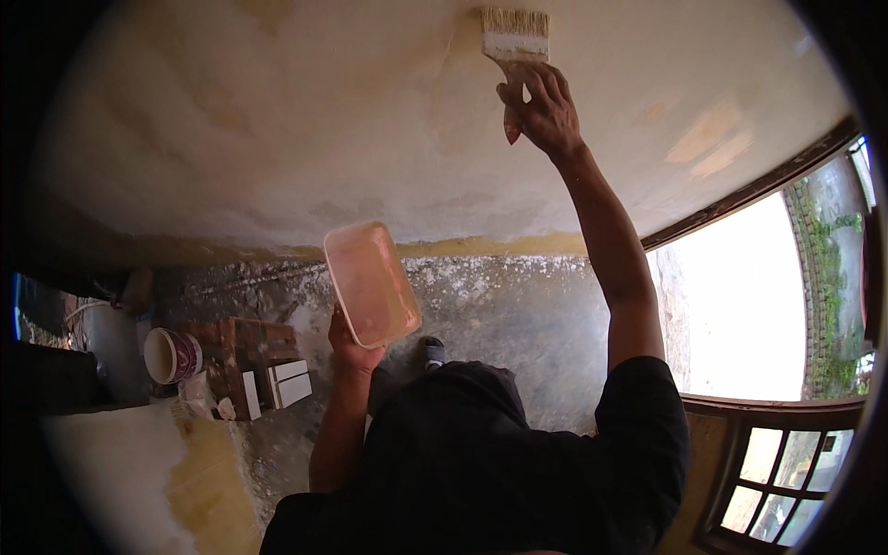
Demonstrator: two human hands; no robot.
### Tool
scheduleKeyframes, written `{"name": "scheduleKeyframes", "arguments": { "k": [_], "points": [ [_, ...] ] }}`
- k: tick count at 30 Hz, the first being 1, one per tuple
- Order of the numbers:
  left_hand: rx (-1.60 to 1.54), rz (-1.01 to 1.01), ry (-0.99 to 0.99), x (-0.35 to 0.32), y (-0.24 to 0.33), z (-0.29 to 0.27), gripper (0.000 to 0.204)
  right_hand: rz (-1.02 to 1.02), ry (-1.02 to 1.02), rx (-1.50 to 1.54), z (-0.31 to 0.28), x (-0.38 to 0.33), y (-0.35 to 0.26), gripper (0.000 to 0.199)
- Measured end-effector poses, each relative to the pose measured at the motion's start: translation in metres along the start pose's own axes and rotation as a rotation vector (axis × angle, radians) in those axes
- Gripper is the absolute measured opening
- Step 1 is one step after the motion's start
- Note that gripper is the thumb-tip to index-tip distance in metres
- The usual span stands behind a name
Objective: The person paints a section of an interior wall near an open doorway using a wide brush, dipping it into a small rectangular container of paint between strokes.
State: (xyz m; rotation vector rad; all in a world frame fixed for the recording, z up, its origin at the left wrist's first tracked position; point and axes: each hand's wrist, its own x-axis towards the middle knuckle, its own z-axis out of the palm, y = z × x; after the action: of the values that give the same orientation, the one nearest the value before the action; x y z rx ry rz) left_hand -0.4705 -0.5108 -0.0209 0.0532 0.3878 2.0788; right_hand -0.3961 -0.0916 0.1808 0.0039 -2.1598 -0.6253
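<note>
My right hand [548, 109] reaches up the wall and grips a wide flat paintbrush [516, 44] by its handle. The brush has pale bristles pointing up and a reddish handle end showing below my fingers. It is against or just in front of the wall [305, 120], which is cream with yellowish and bare patches; I cannot tell whether the bristles touch. Lower down, my left hand [350, 344] holds a shallow rectangular plastic tub [372, 285] by its near edge. Pinkish-orange residue coats the tub's inside, and it is tilted toward me.
On the left, a white and dark red bucket [173, 356] stands beside a wooden crate [250, 342] with white boxes [289, 384]. White splashes mark the grey floor [481, 314]. At right are a bright open doorway [731, 296] with a dark frame and a paned window [786, 472].
</note>
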Motion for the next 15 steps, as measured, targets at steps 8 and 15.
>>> {"name": "scheduleKeyframes", "arguments": {
  "k": [8, 15],
  "points": [
    [-0.030, 0.011, -0.032, 0.011, -0.004, 0.004, 0.053, 0.150, -0.418, 0.233, 0.041, -0.153, -0.099, 0.040],
    [-0.029, 0.057, -0.083, 0.020, -0.004, 0.003, 0.053, 1.072, 0.036, 1.122, -0.075, -0.044, -0.172, 0.015]
  ]
}}
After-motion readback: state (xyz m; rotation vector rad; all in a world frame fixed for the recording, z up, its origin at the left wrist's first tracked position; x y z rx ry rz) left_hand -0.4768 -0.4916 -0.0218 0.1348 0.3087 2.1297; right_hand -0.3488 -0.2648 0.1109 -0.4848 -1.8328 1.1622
